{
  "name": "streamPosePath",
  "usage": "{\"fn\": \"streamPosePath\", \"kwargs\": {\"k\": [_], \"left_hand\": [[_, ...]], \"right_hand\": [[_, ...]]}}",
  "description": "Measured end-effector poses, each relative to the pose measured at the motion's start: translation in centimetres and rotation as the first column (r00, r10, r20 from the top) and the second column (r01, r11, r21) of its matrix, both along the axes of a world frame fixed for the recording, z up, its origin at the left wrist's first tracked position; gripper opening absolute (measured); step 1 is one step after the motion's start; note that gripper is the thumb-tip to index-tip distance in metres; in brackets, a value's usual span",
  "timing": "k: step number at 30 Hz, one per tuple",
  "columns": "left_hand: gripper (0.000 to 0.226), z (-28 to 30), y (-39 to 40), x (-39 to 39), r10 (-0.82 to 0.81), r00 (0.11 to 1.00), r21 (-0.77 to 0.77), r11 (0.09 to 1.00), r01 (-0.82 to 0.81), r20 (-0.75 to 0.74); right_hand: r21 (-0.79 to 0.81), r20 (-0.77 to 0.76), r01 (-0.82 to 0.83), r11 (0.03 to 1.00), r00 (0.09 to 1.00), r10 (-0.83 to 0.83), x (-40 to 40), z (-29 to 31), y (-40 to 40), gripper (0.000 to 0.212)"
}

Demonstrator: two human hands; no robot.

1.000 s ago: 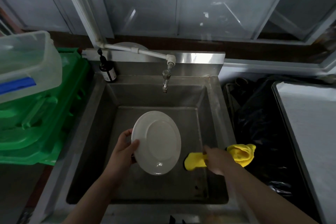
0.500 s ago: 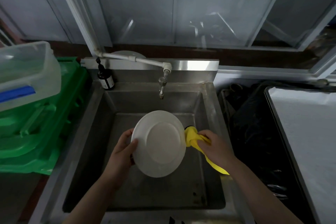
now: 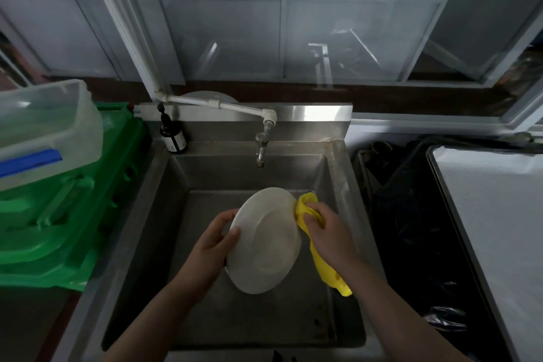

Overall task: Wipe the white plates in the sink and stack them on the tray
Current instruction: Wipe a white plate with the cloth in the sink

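A white plate [image 3: 266, 241] is held tilted over the steel sink [image 3: 164, 203], its underside facing me. My left hand [image 3: 211, 247] grips its left rim, thumb on the near face. My right hand [image 3: 326, 232] holds a yellow cloth [image 3: 305, 206] bunched against the plate's right rim; the cloth's tail hangs down below my wrist. A metal tray [image 3: 487, 214] with a white liner lies at the far right.
A tap [image 3: 261, 150] hangs over the sink's back. A dark pump bottle [image 3: 172, 135] stands at the back left corner. Green crates [image 3: 58, 214] with a clear plastic tub [image 3: 44, 126] on top sit to the left. A black bin bag [image 3: 405, 214] lies between sink and tray.
My right hand brought the yellow cloth from the sink's right side up to the plate's right rim. The plate has tilted slightly in my left hand.
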State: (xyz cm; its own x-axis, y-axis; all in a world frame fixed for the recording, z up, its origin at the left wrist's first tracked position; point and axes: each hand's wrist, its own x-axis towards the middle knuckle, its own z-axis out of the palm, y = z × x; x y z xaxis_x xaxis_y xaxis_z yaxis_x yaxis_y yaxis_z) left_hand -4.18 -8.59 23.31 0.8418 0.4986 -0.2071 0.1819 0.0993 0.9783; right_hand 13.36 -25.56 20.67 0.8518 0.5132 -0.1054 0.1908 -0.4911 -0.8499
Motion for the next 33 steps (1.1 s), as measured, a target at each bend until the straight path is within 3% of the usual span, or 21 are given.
{"fn": "streamPosePath", "kwargs": {"k": [7, 15, 22, 29, 33], "left_hand": [[0.029, 0.0, -1.1, 0.3, -0.083, 0.995, 0.022, 0.996, 0.084, -0.052], [0.026, -0.2, -1.2, 0.2, -0.035, 0.998, 0.013, 0.999, 0.036, -0.058], [0.034, -0.8, -1.7, -0.4, -0.007, 0.999, -0.044, 0.999, 0.006, -0.031], [0.031, -0.6, -1.5, -1.0, 0.018, 0.998, -0.05, 0.999, -0.021, -0.061], [0.03, -0.2, -1.7, -1.6, 0.008, 0.999, -0.046, 0.999, -0.01, -0.037]], "right_hand": [[0.023, 0.164, -0.123, 0.992, 0.979, 0.118, -0.7, 0.8, 1.6, 0.027], [0.059, 0.286, -0.326, 0.943, 0.911, 0.297, -3.4, 2.0, 2.9, 0.03], [-0.101, 0.413, -0.589, 0.802, 0.708, 0.573, -5.2, 3.5, 3.2, 0.035], [0.036, 0.358, -0.404, 0.914, 0.859, 0.366, -4.6, 2.2, 3.4, 0.028], [0.088, 0.204, -0.217, 0.972, 0.959, 0.195, -3.1, 1.3, 2.9, 0.021]]}}
